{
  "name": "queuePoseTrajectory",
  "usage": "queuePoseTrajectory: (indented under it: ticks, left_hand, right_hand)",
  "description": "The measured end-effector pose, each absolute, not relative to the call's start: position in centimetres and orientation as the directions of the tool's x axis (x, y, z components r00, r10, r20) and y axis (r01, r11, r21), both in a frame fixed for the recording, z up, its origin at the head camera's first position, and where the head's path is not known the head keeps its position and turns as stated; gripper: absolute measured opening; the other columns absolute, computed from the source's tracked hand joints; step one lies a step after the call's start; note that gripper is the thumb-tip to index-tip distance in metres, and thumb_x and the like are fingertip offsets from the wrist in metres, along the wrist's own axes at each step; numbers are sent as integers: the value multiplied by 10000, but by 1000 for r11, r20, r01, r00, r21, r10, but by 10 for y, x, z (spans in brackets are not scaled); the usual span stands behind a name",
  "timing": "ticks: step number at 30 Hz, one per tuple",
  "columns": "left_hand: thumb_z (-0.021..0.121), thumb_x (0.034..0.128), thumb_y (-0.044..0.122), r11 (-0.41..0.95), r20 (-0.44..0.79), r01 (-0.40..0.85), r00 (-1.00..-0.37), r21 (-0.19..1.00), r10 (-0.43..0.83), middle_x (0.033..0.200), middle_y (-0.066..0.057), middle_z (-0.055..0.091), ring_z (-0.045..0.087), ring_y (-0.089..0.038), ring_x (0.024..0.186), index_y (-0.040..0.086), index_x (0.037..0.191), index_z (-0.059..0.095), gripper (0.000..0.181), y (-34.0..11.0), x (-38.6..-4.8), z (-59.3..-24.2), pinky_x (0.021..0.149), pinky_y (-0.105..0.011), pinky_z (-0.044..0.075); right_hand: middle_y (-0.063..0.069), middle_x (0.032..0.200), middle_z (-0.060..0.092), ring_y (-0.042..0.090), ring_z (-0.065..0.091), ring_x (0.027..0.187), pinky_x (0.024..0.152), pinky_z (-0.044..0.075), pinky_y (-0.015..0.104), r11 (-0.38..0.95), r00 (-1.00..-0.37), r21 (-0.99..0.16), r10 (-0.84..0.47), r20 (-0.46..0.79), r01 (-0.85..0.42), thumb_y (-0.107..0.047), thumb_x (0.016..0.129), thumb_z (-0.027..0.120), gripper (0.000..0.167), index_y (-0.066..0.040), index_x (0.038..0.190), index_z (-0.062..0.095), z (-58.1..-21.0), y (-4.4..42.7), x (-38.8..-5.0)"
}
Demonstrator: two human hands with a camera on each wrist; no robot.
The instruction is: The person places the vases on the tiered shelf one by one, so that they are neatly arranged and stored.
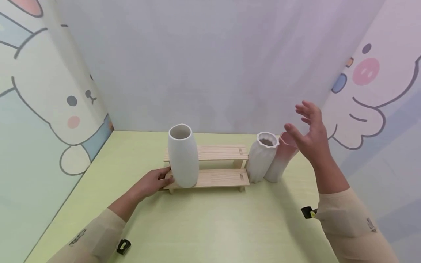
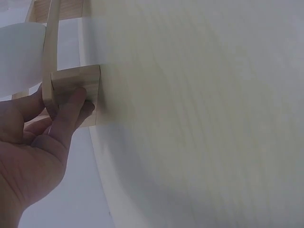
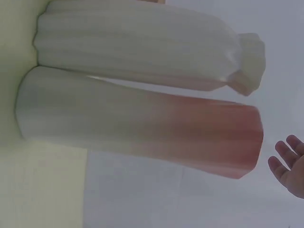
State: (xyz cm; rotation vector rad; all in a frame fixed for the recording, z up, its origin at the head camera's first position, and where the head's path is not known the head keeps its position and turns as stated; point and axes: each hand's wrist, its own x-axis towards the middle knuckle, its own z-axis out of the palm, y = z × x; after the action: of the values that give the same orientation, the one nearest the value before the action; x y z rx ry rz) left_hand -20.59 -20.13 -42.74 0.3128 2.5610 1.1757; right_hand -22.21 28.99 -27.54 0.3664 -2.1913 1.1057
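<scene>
At its left end, the two-tier wooden shelf (image 1: 217, 178) is held by my left hand (image 1: 152, 183). In the left wrist view that hand (image 2: 45, 137) has its thumb and fingers around the lower board's end and leg (image 2: 78, 85). On the lower tier stands a smooth white vase (image 1: 184, 157), upright at the left. My right hand (image 1: 310, 135) is raised with fingers apart, holding nothing, near the rim of a pink-and-white vase (image 1: 276, 168). That vase (image 3: 142, 123) stands beside a white fluted vase (image 1: 262, 159) at the shelf's right end.
All of this is on a pale yellow-green table (image 1: 210, 223). Behind it hangs a plain grey-white backdrop (image 1: 204, 73). Side walls with cartoon animals (image 1: 65, 91) close in on the left and right.
</scene>
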Motion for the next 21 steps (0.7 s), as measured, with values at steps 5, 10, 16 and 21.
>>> queuePoseTrajectory:
  ticks: [5,10,16,21]
  left_hand:
    - [638,946,411,637,-188,66,-928,768,323,1264,-139,607,555,-226,1021,101,1508,399,685,-201,-205,-427,821,-360,510]
    - [635,949,404,630,-188,61,-928,774,321,1328,-160,581,560,-242,1075,120,1509,401,670,-202,-205,-427,856,-389,523]
    - [635,952,390,640,-161,94,-931,762,327,1278,-122,594,535,-232,1035,158,1503,421,634,-202,-206,-429,841,-366,482]
    - [634,955,379,645,-159,93,-933,759,321,1348,-139,574,541,-237,1083,158,1502,421,627,-201,-205,-428,885,-399,486]
  right_hand:
    - [94,1479,468,266,452,1341,1071,345,241,602,-835,-690,68,546,-401,-235,889,709,741,-274,1511,308,-298,309,-223]
    - [48,1460,460,228,472,1313,1030,383,197,486,-886,-792,73,457,-369,-183,902,694,741,-255,1517,286,-321,318,-229]
    - [46,1384,510,83,522,1181,841,461,89,293,-893,-874,114,435,-388,-74,892,679,703,-160,1493,325,-351,321,-239]
    - [49,1312,538,101,548,1115,823,484,118,151,-909,-927,195,367,-342,-91,885,700,663,-185,1460,385,-364,319,-243]
